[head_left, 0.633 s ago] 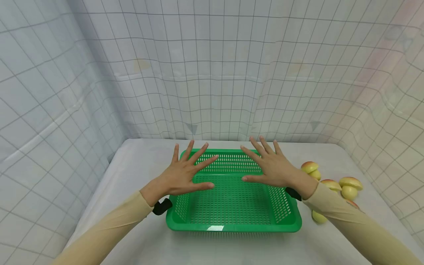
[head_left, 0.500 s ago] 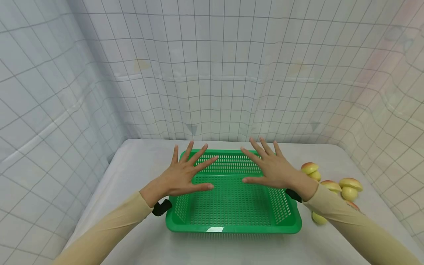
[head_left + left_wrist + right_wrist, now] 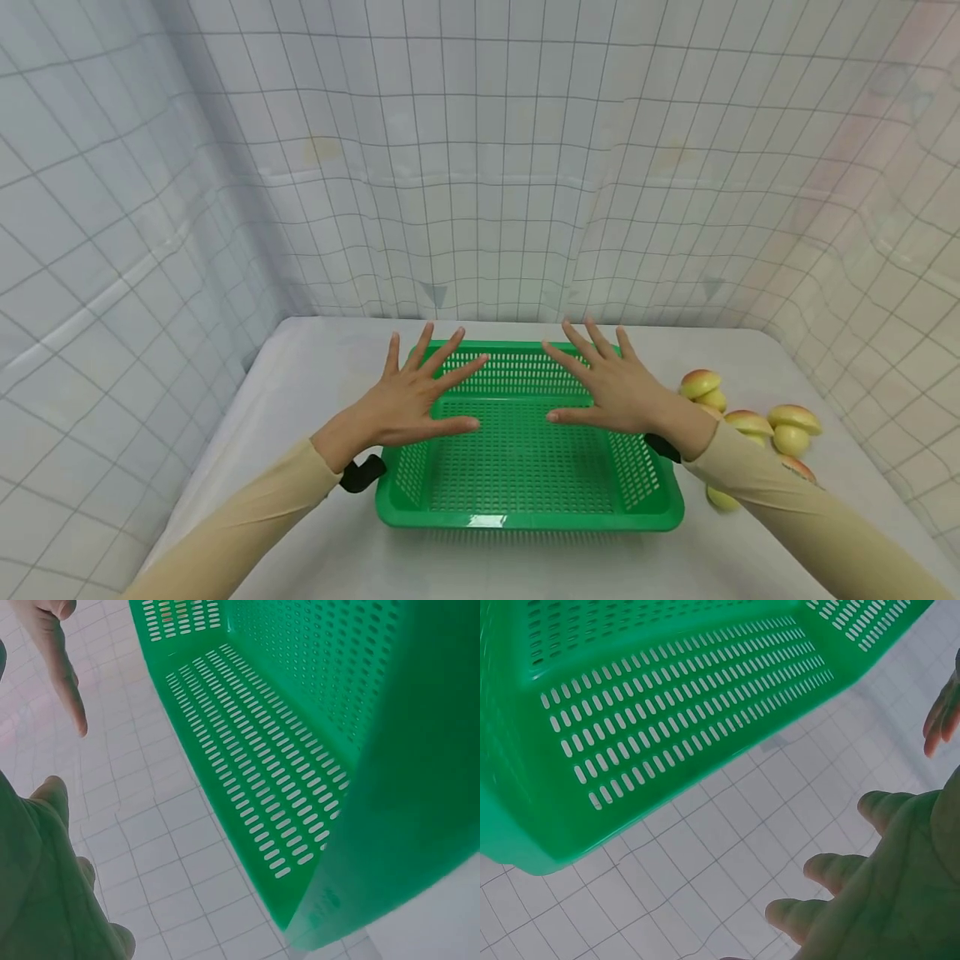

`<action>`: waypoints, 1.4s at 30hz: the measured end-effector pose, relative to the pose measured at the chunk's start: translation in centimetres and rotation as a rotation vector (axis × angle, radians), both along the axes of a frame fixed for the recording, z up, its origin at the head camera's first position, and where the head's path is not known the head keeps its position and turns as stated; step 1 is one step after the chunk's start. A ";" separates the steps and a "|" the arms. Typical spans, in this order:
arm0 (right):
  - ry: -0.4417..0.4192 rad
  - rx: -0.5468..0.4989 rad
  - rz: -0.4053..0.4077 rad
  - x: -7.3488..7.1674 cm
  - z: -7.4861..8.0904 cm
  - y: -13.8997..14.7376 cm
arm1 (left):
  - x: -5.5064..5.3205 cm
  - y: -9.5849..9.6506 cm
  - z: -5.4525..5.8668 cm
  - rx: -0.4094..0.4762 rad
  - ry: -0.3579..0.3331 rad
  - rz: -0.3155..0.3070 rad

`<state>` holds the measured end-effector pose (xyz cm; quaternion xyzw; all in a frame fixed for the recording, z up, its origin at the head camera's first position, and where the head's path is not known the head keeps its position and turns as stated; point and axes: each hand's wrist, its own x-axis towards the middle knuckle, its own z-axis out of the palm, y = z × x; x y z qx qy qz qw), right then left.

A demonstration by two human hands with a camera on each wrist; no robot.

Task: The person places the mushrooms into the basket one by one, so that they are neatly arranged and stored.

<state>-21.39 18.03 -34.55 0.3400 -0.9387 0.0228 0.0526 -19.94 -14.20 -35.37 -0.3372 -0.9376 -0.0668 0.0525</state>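
Observation:
Both hands hover palm down above a green plastic basket (image 3: 525, 521) with slotted walls and a perforated floor. My left hand (image 3: 405, 404) is over its left side, fingers spread wide and holding nothing. Over the right side, my right hand (image 3: 622, 387) is spread the same way, thumb pointing inward. In the left wrist view the left palm (image 3: 45, 885) shows beside the basket's slotted wall (image 3: 255, 765). The right wrist view shows the right palm (image 3: 900, 877) apart from the basket wall (image 3: 690, 697). Nothing lies in the basket.
Several yellow-and-red mushroom-shaped pieces (image 3: 791, 437) lie right of the basket, some hidden by the right sleeve (image 3: 795, 492). A white-covered table (image 3: 315, 367) bears everything. White grid-patterned curtains (image 3: 510, 167) hang behind and on both sides.
Both hands have shifted very slightly lower in the head view, the left one also a little leftward. The fingers stay spread; basket and mushroom-shaped pieces lie as before.

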 end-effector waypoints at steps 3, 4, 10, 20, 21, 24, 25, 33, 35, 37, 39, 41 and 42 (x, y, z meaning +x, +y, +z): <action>-0.005 -0.018 -0.002 0.1 -0.1 0.2 | 0.4 -0.8 -0.2 0.054 -0.022 0.008; -0.006 -0.024 -0.006 0.1 -0.2 0.3 | 0.6 -1.1 -0.3 0.078 -0.039 0.014; -0.038 -0.081 -0.061 0.1 -0.1 1.9 | 2.1 -3.4 -0.8 0.261 -0.151 0.071; -0.126 -0.323 -0.223 0.7 0.9 7.5 | 5.7 -5.5 -5.0 0.620 -0.327 0.144; -0.127 -0.346 -0.247 0.8 0.9 8.0 | 6.1 -5.4 -5.5 0.645 -0.331 0.149; -0.130 -0.415 -0.328 1.4 0.8 9.5 | 7.4 -5.1 -6.8 0.697 -0.331 0.158; -0.128 -0.438 -0.356 1.7 0.8 10.0 | 7.7 -5.0 -7.1 0.712 -0.332 0.159; -0.032 -0.599 -0.568 4.2 -1.0 13.4 | 8.6 -4.4 -9.2 0.765 -0.333 0.152; -0.020 -0.600 -0.651 4.8 -1.7 14.0 | 8.4 -4.3 -9.5 0.742 -0.306 0.161; -0.024 -0.585 -0.739 5.5 -2.4 14.6 | 8.2 -4.1 -9.8 0.721 -0.272 0.164; -0.037 -0.578 -0.799 6.0 -3.2 15.0 | 8.1 -4.2 -10.1 0.716 -0.244 0.153; -0.044 -0.566 -0.835 6.5 -4.1 15.4 | 8.0 -4.2 -10.5 0.729 -0.230 0.136; -0.045 -0.562 -0.846 6.7 -4.5 15.5 | 8.0 -4.2 -10.7 0.741 -0.229 0.129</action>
